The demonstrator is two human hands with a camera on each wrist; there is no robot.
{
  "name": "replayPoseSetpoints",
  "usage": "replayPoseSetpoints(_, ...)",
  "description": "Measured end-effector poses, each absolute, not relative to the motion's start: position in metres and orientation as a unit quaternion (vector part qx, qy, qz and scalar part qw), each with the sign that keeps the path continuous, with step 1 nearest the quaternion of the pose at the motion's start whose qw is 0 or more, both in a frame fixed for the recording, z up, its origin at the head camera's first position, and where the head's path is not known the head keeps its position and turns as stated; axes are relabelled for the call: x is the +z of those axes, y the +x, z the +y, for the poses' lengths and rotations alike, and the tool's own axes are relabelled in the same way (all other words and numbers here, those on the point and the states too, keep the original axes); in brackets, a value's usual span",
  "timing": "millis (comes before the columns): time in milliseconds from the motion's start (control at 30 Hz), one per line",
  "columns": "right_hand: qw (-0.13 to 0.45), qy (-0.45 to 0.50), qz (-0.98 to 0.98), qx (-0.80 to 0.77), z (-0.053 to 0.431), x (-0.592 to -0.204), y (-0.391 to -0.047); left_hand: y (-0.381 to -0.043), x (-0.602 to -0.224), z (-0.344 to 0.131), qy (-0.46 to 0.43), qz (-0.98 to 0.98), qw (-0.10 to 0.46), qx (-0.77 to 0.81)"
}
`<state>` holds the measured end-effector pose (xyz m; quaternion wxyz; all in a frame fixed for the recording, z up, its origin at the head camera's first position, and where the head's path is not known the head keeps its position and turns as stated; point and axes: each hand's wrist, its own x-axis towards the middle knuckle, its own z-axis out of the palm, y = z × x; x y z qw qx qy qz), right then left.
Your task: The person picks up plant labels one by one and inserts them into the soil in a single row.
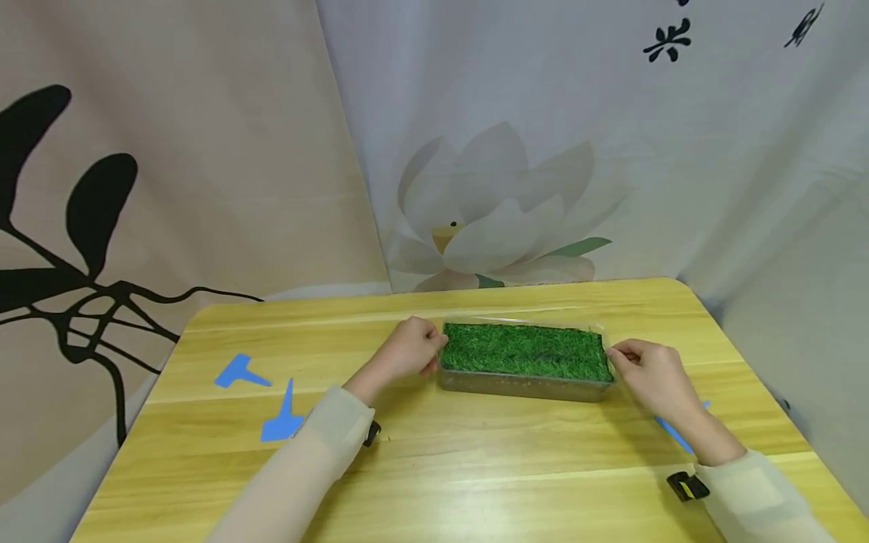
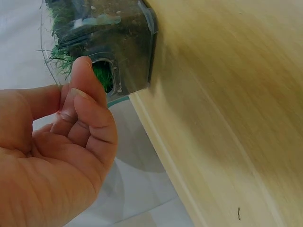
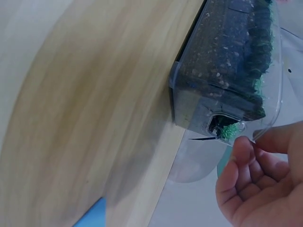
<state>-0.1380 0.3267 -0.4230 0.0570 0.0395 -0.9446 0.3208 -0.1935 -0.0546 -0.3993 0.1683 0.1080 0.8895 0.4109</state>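
Note:
A clear plastic box [image 1: 523,385] with dark, speckled contents sits on the table, a sheet of artificial grass [image 1: 526,351] lying across its top inside the rim. At the box's left end, my left hand [image 1: 410,347] pinches the rim between thumb and index finger. My right hand [image 1: 655,373] pinches the rim at the opposite end in the same way. Each end wall has a small opening; green tufts show through the one by the left fingertips [image 2: 83,66] and the one by the right fingertips [image 3: 244,144]. The box's bottom is out of sight.
Two blue T-shaped tags, one farther back [image 1: 239,371] and one nearer [image 1: 282,422], lie left of the box by my left forearm. Another blue piece [image 1: 674,434] is partly covered by my right forearm. Behind the wooden table [image 1: 502,467] hangs a printed curtain [image 1: 516,90].

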Motion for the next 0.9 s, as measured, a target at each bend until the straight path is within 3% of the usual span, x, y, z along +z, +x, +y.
replayPoseSetpoints(900, 0.062, 0.094, -0.942, 0.315, 0.306, -0.417, -0.13, -0.165, -0.395, -0.081, 0.083, 0.888, 0.191, 0.409)
